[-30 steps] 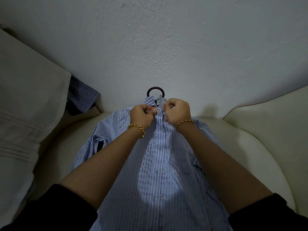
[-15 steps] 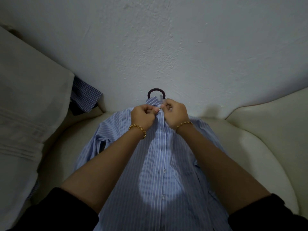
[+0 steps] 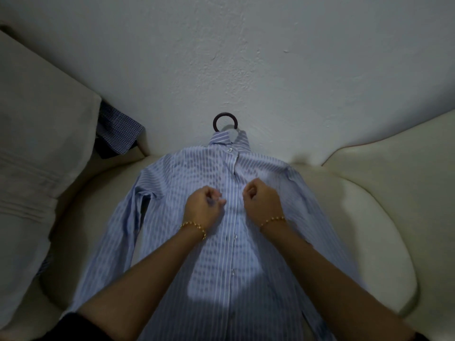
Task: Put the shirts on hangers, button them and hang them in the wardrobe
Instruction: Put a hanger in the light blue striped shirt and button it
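A blue-and-white striped cotton shirt (image 3: 172, 193) lies face up on a cream leather sofa seat (image 3: 369, 193). Its collar sits at upper centre of the frame and its tail runs off the bottom edge. The dark brown round hanger hook (image 3: 215, 123) pokes out above the collar against the pale plaster wall (image 3: 246, 57). The small white collar button (image 3: 230, 150) looks fastened.

The shirt's long axis runs straight up and down the frame, and the button strip follows it. Both hands sit at chest height on either side of that strip, close together but not touching. The left hand (image 3: 204, 206) is curled, and its fingertips (image 3: 221, 201) point at the strip and seem to pinch a fold of the striped cloth. The right hand (image 3: 262, 203) is curled into a loose fist on the cloth; whether it holds any is too blurred to say.

The next button to close probably lies in the gap between the two hands (no button shows there). Two further white buttons (image 3: 235, 236) follow lower down the strip. Both hands are about equally near, the left a shade closer.

A blue checked cloth (image 3: 118, 129) lies tucked at the left, beside a big off-white pillow (image 3: 37, 143).
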